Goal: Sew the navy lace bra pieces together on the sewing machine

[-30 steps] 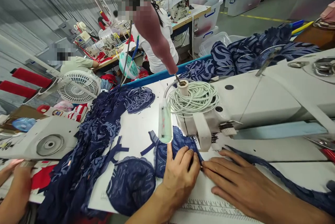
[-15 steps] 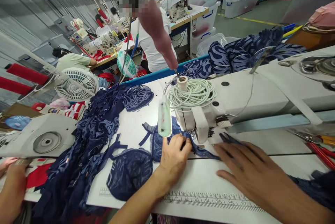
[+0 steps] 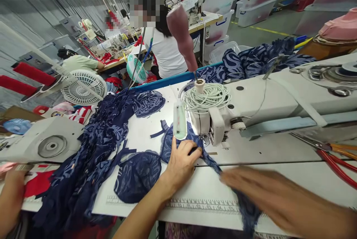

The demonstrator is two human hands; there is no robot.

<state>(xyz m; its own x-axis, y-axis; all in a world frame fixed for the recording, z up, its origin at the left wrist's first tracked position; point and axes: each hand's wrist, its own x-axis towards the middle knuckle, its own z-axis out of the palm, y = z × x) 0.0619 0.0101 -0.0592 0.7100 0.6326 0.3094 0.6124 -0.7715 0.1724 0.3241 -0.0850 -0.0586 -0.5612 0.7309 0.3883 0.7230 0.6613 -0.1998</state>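
My left hand (image 3: 181, 161) rests on a navy lace piece (image 3: 169, 144) just in front of the presser foot of the white sewing machine (image 3: 264, 101), its fingers curled onto the lace. A narrow lace strip (image 3: 212, 162) runs from the needle area towards the table's front edge. My right hand (image 3: 253, 190) is over that strip near the front edge, smeared by motion, so its fingers are unreadable. A navy bra cup (image 3: 136, 175) lies left of my left wrist.
A heap of navy lace (image 3: 97, 146) covers the table's left side. A coiled white cord (image 3: 208, 97) and a small lamp (image 3: 180, 120) sit on the machine head. Red-handled scissors (image 3: 334, 157) lie at right. A co-worker's hand (image 3: 11, 194) and another machine (image 3: 47, 144) are at left.
My right hand has swept back from the needle area towards the table's front edge along the lace strip. My left hand stayed by the presser foot, with its fingers curling in.
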